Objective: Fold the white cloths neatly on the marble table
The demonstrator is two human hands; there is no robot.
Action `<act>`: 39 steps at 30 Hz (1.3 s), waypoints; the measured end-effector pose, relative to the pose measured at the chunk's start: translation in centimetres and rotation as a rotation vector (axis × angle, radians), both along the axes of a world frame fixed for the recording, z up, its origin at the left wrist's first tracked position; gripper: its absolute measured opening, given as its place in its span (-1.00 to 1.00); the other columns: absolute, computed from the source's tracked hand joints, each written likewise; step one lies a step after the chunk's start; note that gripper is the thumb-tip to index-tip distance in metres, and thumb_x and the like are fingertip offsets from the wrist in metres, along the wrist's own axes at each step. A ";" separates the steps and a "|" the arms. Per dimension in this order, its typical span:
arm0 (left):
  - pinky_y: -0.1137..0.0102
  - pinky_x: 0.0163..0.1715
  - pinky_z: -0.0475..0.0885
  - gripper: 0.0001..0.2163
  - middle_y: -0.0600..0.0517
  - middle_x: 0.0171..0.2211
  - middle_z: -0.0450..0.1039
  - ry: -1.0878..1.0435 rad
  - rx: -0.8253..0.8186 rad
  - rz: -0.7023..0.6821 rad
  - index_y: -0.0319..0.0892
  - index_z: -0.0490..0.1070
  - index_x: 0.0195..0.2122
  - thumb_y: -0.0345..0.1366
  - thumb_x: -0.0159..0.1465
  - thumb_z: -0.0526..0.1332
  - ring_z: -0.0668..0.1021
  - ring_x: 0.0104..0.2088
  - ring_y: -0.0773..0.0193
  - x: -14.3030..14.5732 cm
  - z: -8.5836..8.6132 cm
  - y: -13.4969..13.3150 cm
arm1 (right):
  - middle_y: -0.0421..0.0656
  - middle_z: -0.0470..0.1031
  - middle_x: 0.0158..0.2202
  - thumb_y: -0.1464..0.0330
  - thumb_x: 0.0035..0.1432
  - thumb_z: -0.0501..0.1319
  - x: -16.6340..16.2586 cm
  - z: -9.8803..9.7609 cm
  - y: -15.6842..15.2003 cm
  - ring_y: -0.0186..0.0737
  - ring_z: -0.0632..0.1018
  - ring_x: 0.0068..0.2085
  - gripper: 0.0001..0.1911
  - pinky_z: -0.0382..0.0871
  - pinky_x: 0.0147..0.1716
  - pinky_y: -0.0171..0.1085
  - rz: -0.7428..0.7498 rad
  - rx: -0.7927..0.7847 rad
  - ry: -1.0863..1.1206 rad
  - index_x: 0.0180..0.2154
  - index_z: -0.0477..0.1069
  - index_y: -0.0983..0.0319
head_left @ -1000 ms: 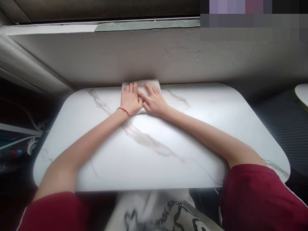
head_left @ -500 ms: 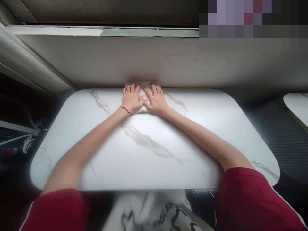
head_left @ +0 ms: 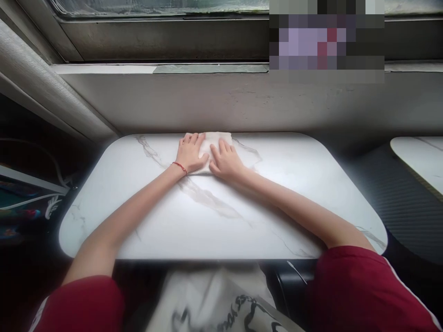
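A folded white cloth (head_left: pixel 212 138) lies flat at the far edge of a white marble-patterned table (head_left: pixel 166 221). My left hand (head_left: pixel 192 153), with a red string bracelet (head_left: pixel 180 167) at the wrist, presses on the cloth's left part, fingers spread and thumb pointing right. On the cloth's right part rests my right hand (head_left: pixel 225 159), fingers stretched out and pointing away from me. Neither hand is wrapped round the cloth; both lie on top of it. The two thumbs are close together near its front edge.
Behind the table rises a pale wall (head_left: pixel 166 101) with a ledge (head_left: pixel 207 68) and a window (head_left: pixel 155 7) above. Another white tabletop (head_left: pixel 422 157) stands at the right. White metal bars (head_left: pixel 31 179) and cords are at the left. A pale printed fabric (head_left: pixel 214 299) hangs below the front edge.
Both hands have slid slightly back from the wall, and the cloth now lies flatter on the table with more of it showing. The camera has tilted up, bringing the window into view.
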State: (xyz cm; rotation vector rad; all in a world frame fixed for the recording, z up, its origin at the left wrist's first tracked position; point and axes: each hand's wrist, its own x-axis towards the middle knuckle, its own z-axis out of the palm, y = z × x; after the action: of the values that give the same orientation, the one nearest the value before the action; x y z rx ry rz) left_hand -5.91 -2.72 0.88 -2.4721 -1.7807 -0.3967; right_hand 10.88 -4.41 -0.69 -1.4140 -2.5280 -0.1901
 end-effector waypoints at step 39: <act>0.06 0.13 0.31 -0.58 -0.25 0.11 0.34 -0.027 -0.051 -0.255 -0.24 0.33 0.20 -0.25 0.38 -0.03 0.33 0.15 -0.13 8.1 0.2 -2.3 | 0.42 -0.01 0.41 0.20 0.40 -0.09 8.9 -0.6 -3.9 0.62 0.14 0.34 -0.32 0.19 0.06 0.40 -0.067 -0.054 0.042 0.41 0.02 0.40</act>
State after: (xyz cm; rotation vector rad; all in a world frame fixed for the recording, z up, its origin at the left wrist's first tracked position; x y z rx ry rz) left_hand 2.19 -5.04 1.04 -2.7512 -1.5053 -0.4053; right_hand 19.75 -8.27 -1.29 -1.5075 -2.4716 -0.1038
